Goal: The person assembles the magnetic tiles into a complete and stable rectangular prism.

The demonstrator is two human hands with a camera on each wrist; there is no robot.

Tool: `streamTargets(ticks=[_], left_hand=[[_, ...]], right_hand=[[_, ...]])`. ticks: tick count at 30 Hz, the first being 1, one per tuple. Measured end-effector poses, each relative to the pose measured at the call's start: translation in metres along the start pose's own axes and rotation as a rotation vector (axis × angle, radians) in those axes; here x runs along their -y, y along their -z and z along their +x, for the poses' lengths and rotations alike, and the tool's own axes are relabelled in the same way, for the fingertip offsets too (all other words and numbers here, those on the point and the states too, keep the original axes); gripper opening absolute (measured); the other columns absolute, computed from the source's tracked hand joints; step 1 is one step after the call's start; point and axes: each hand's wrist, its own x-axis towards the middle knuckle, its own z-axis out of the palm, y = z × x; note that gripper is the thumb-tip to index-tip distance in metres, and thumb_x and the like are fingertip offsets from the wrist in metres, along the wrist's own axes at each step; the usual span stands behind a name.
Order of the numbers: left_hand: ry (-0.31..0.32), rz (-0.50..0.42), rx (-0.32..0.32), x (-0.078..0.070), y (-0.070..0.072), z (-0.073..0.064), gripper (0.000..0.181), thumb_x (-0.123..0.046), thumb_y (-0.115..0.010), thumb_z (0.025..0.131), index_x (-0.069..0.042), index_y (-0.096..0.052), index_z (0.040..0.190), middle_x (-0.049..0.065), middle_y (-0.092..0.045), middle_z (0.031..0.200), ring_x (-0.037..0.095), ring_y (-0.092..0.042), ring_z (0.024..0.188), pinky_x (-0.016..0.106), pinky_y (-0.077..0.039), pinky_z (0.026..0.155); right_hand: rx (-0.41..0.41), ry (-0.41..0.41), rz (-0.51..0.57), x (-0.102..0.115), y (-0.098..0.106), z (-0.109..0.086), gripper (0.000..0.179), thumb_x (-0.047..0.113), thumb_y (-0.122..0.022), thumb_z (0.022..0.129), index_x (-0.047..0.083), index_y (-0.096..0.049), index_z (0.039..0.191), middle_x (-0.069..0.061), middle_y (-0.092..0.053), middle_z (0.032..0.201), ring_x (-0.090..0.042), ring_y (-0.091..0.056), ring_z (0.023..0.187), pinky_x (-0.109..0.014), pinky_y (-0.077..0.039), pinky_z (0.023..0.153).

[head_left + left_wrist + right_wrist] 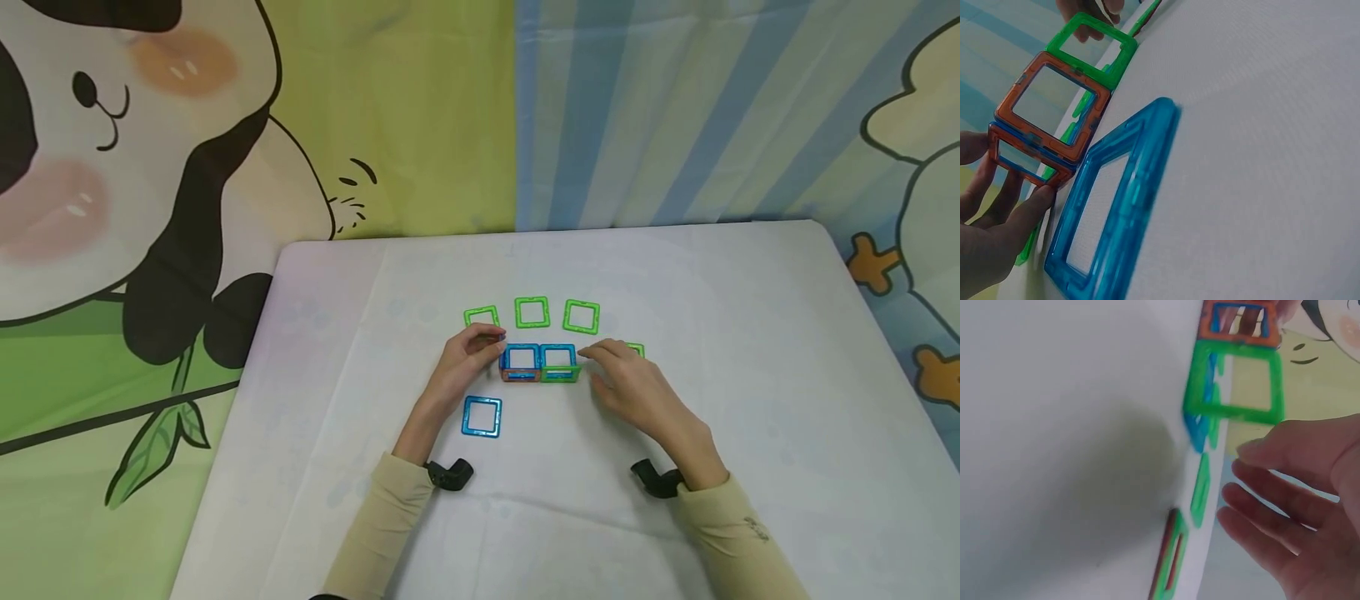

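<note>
Two blue square magnetic tiles [539,357] lie side by side on the table, with an orange tile [1095,115] and a green tile [1235,414] standing upright along their near edge. At the left end stands a second orange tile [999,132], pinched by the thumb and fingers of my left hand [467,364]. Just off the right end of the build, my right hand [641,392] hovers with fingers spread and slightly bent, holding nothing. One loose blue tile [482,434] lies flat, nearer to me than the left hand.
A row of green tiles [532,299] lies behind the build, one partly hidden by the left hand. Another green tile [637,347] shows from behind the right hand. The white table [750,333] meets a cartoon-printed curtain [435,125] at the back.
</note>
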Motion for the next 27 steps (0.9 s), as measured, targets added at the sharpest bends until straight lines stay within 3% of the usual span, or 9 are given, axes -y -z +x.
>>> streamTargets(ticks=[11, 18, 27], left_hand=[[0.007, 0.004, -0.014, 0.000, 0.000, -0.001, 0.027, -0.027, -0.066, 0.092, -0.023, -0.063, 0.119, -0.001, -0.063, 0.121, 0.015, -0.059, 0.114, 0.033, -0.049, 0.096], [0.011, 0.012, -0.019, -0.001, 0.000, -0.002, 0.027, -0.027, -0.066, 0.092, -0.023, -0.063, 0.119, -0.001, -0.063, 0.122, 0.016, -0.059, 0.114, 0.035, -0.048, 0.097], [0.006, 0.009, -0.016, 0.000, 0.000, -0.001, 0.027, -0.028, -0.066, 0.092, -0.024, -0.063, 0.119, -0.002, -0.063, 0.121, 0.015, -0.059, 0.115, 0.035, -0.048, 0.098]], right_hand=[[0.044, -0.069, -0.090, -0.024, 0.000, -0.003, 0.046, -0.008, -0.065, 0.076, -0.005, -0.060, 0.122, -0.022, -0.058, 0.123, -0.038, -0.053, 0.113, -0.050, -0.050, 0.088], [0.124, -0.127, -0.142, -0.028, 0.001, -0.001, 0.053, -0.005, -0.066, 0.078, -0.006, -0.054, 0.129, -0.026, -0.051, 0.130, -0.044, -0.047, 0.119, -0.055, -0.045, 0.094], [0.165, -0.176, -0.164, -0.028, 0.000, 0.001, 0.055, -0.002, -0.065, 0.080, -0.006, -0.050, 0.133, -0.026, -0.048, 0.131, -0.044, -0.047, 0.117, -0.055, -0.046, 0.090]])
